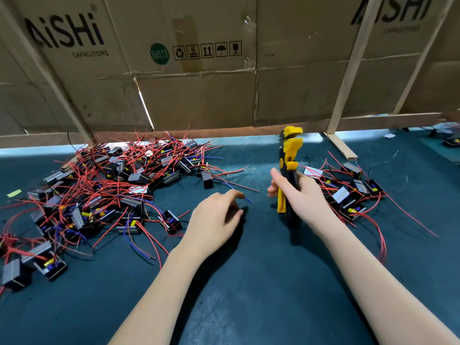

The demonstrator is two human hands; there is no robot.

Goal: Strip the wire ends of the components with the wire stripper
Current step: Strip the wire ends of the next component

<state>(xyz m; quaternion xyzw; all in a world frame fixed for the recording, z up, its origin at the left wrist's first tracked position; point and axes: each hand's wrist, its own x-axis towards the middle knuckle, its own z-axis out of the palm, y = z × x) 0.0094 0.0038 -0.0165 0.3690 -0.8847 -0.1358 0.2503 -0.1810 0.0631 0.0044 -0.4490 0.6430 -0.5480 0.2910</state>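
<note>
Head view: right hand (pixel 302 195) grips wire stripper (pixel 288 170) upright, head at 12. Left hand (pixel 216 217) loosely curled, holding nothing. Blue wire (pixel 249 200) end just off fingertips at 2, axis 10-to-4. Left hand nearer; component pile (pixel 107 185) at 10.

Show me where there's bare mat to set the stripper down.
Bare mat lies between the forearms and behind the left hand, toward the cardboard wall. Crowded: the big component pile left, the smaller pile past the right hand.
</note>
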